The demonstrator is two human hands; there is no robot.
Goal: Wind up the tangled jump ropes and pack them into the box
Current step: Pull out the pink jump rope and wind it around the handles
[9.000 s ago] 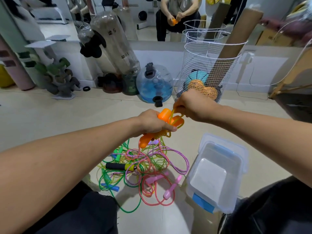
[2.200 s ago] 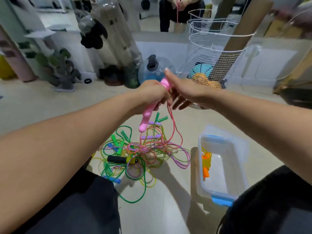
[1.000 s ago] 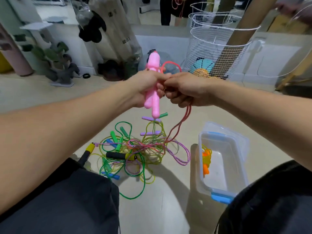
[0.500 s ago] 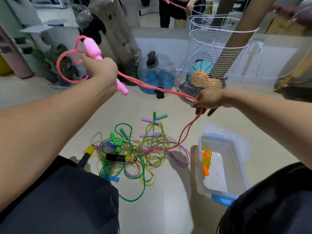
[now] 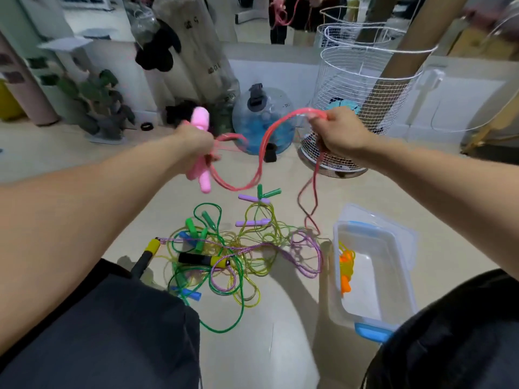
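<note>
My left hand (image 5: pixel 193 144) grips both pink handles (image 5: pixel 200 164) of a pink jump rope, held upright above the floor. Its cord (image 5: pixel 259 161) sags in a loop across to my right hand (image 5: pixel 339 133), which pinches it, then trails down to the floor beside the box. Below lies a tangle of jump ropes (image 5: pixel 224 248) with green, purple, blue and black-yellow handles. The clear plastic box (image 5: pixel 393 265) with blue clips stands to the right of the tangle. An orange rope (image 5: pixel 346 269), wound up, lies inside it against the left wall.
A white wire basket (image 5: pixel 362 88) with a cardboard tube and balls stands behind my right hand. A round blue water jug (image 5: pixel 262 119), tall clear bottles and a dumbbell rack (image 5: pixel 104 108) line the mirrored wall. My dark-clad knees frame the bottom of the view.
My left hand came back in from the far left toward the middle. My right hand rose, so the taut pink cord now sags in a loop between them.
</note>
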